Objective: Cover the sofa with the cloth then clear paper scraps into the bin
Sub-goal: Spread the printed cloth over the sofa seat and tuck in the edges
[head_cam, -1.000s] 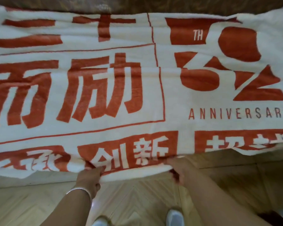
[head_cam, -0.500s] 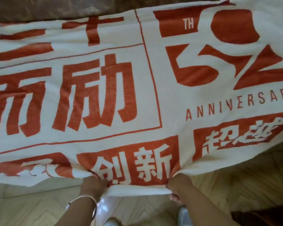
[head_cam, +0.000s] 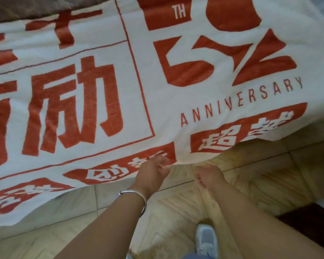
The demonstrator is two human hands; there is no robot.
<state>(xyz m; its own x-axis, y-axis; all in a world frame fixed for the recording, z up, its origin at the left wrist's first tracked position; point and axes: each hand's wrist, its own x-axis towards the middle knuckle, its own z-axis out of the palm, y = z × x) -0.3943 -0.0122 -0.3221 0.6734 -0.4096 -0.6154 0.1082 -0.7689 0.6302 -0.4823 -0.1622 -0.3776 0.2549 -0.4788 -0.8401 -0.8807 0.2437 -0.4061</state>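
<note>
Cloth [head_cam: 157, 101] is spread across nearly the whole upper view — cream, plush towel-like pile, big orange-red block characters, a thin red frame line, "ANNIVERSARY" in capitals. A strip of the brown sofa [head_cam: 26, 8] shows only past its far edge, top left.

Near hem sags in a wavy line, dropping lowest far left of the hands and lifting toward the right, where the corner hangs over open floor.

Left hand [head_cam: 151, 174] is curled loosely right at the hem, knuckles against the orange band; fingers [head_cam: 162, 161] touch the edge, but I can't tell if they actually pinch it — motion blur. Silver bangle [head_cam: 137, 196] sits on that wrist.

Right hand [head_cam: 209, 176] is just below the hem and clear of it, fingers half-curled, nothing in it. Small gap between the two hands.

Below and either side of the hands is bare floor [head_cam: 176, 212] — glossy beige tiles, herringbone-grain pattern, dark grout lines. One light grey shoe [head_cam: 206, 240] is under the right forearm. A dark brown object [head_cam: 310, 221] sits at the far right; too cropped to identify.
</note>
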